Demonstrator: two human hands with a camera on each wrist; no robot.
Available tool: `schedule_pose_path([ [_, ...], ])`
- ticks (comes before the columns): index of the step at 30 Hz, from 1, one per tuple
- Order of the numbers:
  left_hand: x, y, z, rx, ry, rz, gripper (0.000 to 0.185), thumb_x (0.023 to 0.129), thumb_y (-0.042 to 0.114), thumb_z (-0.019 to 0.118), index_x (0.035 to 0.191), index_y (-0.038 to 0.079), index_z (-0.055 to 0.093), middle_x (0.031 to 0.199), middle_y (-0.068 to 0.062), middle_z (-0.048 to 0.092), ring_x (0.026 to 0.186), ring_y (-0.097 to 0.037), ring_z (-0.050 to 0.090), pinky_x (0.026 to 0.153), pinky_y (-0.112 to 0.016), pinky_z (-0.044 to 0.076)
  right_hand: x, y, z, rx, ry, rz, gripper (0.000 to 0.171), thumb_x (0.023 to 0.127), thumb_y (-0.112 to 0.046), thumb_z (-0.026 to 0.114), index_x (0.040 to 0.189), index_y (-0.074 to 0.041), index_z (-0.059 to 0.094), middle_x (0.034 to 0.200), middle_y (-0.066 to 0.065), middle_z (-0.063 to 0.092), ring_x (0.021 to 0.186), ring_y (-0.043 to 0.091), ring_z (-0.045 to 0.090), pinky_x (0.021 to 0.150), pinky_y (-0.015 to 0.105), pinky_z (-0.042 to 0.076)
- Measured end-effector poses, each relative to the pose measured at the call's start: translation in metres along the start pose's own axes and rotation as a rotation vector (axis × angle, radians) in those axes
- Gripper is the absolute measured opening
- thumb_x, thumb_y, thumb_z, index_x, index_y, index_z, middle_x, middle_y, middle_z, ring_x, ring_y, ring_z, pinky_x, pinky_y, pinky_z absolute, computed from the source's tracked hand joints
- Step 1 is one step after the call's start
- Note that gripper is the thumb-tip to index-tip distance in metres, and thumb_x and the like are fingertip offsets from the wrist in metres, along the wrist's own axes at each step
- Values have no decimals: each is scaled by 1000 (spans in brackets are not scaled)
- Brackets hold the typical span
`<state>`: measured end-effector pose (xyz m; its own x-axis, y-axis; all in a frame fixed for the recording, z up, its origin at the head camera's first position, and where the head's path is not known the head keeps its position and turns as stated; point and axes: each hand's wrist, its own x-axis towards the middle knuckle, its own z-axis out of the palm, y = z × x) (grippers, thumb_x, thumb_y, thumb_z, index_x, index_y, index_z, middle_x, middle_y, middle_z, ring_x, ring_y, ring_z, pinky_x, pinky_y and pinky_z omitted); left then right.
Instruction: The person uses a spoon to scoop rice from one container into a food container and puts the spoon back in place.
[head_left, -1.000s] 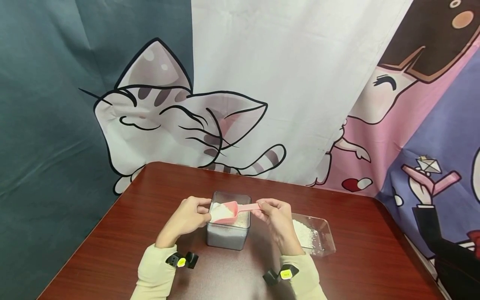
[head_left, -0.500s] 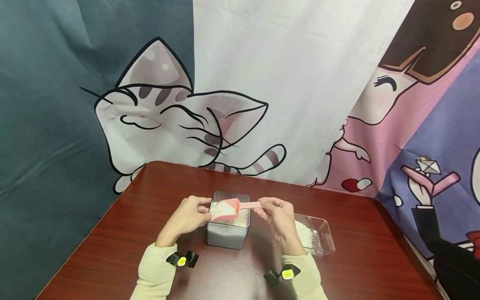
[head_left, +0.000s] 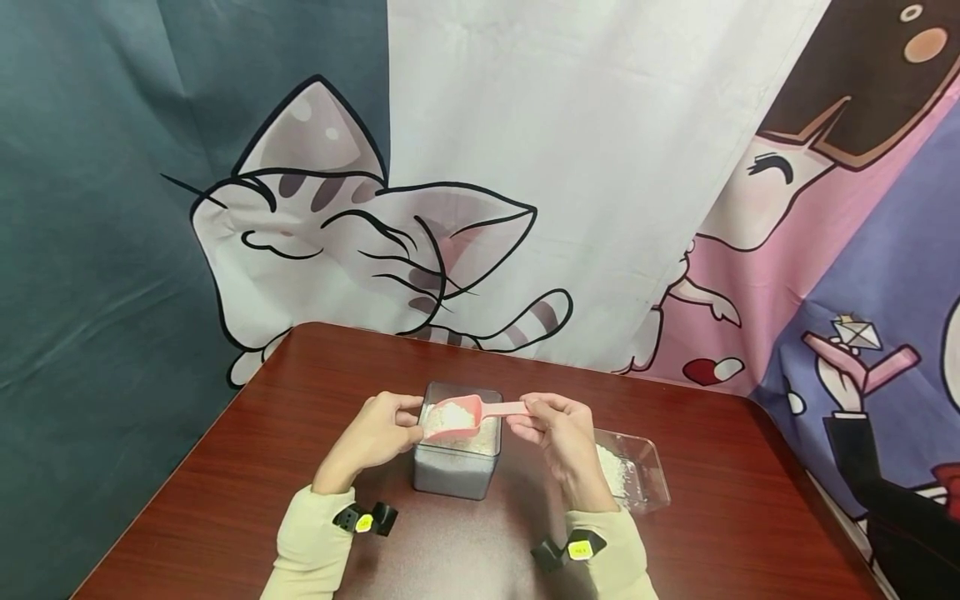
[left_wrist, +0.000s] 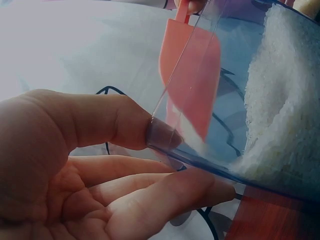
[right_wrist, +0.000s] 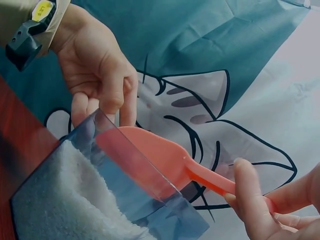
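A clear, grey-tinted square box (head_left: 450, 477) stands on the table, holding white rice (left_wrist: 287, 100). My left hand (head_left: 381, 432) grips its left wall, thumb at the rim and the other fingers along the outside, as the left wrist view shows. Over the box, my right hand (head_left: 561, 437) pinches the handle of a pink scoop (right_wrist: 155, 155). The scoop lies nearly level with white rice in its bowl, its mouth toward the left hand. In the right wrist view the scoop's front overlaps the box's upper wall, above the heaped rice.
A shallow clear tray (head_left: 660, 471) with some white rice sits on the table right of the right hand, partly hidden by the forearm. Behind the brown table (head_left: 300, 367) hangs a printed cloth (head_left: 570, 167) with a cat drawing.
The right hand and scoop have moved slightly to the right over the box. Less rice shows in the scoop's bowl than a second ago. The left hand stays at the box wall.
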<state>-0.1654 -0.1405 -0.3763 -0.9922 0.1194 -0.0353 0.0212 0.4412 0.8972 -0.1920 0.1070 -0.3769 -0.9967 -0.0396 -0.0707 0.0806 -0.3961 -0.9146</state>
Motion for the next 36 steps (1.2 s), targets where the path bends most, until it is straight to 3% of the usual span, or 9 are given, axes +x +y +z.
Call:
schedule_pose_path([
  [8, 0, 0, 0, -3, -9, -13, 51, 74, -1, 61, 124, -7, 52, 96, -15, 68, 71, -13, 62, 61, -27, 50, -3, -3, -1, -27, 9, 4, 18, 85, 4, 54, 97, 18, 57, 77, 18, 66, 64, 27, 67, 63, 38, 54],
  [23, 2, -2, 1, 0, 0, -11, 51, 73, -3, 57, 124, -7, 53, 95, -13, 68, 67, -12, 59, 59, -26, 49, -2, -4, -9, 63, 50, 4, 14, 85, 7, 54, 93, 15, 61, 75, 19, 66, 61, 24, 67, 61, 33, 54],
  [31, 1, -2, 0, 25, 0, 4, 55, 69, -3, 55, 124, -6, 54, 96, -16, 67, 66, -12, 55, 58, -26, 46, -7, -16, -24, 68, 44, 11, 18, 85, 7, 54, 80, 1, 70, 77, 14, 68, 63, 22, 67, 64, 32, 54],
  [36, 2, -1, -1, 27, -1, 7, 55, 68, -2, 55, 123, -6, 54, 99, -20, 66, 68, -13, 57, 60, -26, 48, -9, -27, -38, 76, 30, -2, 21, 85, 8, 53, 79, -2, 71, 74, 12, 68, 64, 20, 68, 64, 30, 54],
])
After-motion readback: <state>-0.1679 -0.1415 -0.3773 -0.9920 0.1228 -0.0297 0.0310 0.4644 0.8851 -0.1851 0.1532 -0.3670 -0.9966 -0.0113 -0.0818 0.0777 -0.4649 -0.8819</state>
